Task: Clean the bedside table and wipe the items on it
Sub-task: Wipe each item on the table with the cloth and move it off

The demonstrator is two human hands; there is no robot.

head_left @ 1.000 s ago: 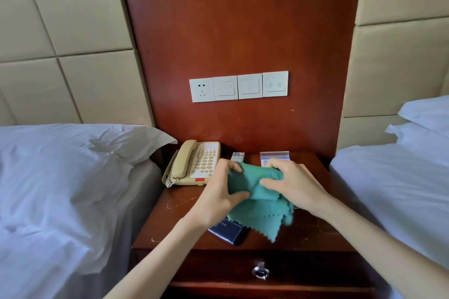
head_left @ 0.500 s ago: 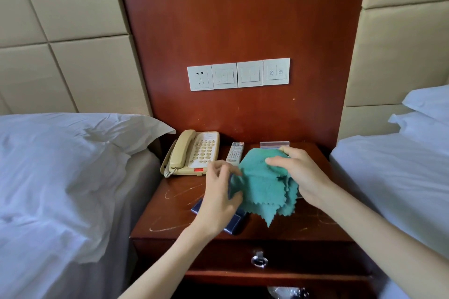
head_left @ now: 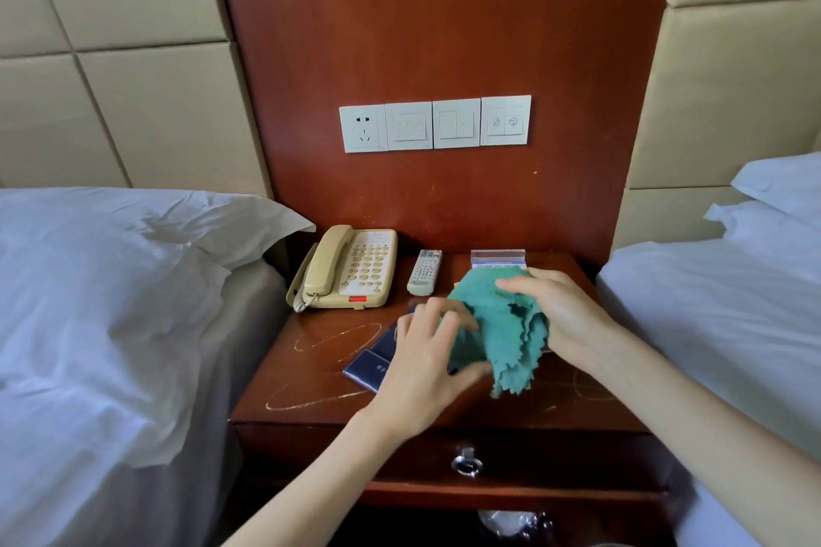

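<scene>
- Bedside table (head_left: 320,369): glossy reddish wood, rectangular top, pale looping scratches at 8 o'clock.
- Green cloth (head_left: 502,324): soft, zigzag-cut edges, bunched up, held over the table's centre, loose end hanging toward 5 o'clock.
- Right hand (head_left: 564,315): fingers curled over the cloth's top, gripping.
- Left hand (head_left: 426,369): thumb and fingers pinch the cloth's left edge, above a flat dark blue booklet (head_left: 371,362).
- Beige plastic phone (head_left: 351,266) at 10 o'clock; slim grey remote (head_left: 424,271) at 12; clear acrylic card stand (head_left: 497,258) at 1.

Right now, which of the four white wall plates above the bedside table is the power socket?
The leftmost white wall plate: it alone has plug holes; the other three carry switches.
</scene>
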